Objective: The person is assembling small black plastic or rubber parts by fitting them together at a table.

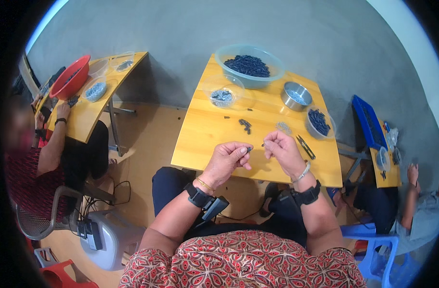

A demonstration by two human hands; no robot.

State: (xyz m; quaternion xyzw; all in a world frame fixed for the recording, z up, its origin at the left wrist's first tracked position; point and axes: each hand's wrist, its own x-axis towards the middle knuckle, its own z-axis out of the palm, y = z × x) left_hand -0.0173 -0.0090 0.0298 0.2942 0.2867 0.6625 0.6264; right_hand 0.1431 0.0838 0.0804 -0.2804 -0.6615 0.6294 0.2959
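Note:
My left hand (225, 161) is closed, with a small dark plastic piece (249, 149) pinched between thumb and forefinger. Just to its right, my right hand (283, 150) is also pinched closed. Something tiny may be at its fingertips, too small to name. Both hands hover over the near part of the yellow table (200, 139), a short gap between them. Beyond them lie a little heap of dark pieces (245, 126) and a scatter of small silvery parts (283, 127). A black tool with two narrow arms (306, 147) rests right of my right hand.
At the back stands a large pale-blue basin (276, 72) of dark pieces. A clear tub (239, 91), a steel bowl (296, 106) and another clear tub (331, 126) hold small parts. People work at tables on both sides, one with a red basin (79, 77), one beside a blue tray (364, 117).

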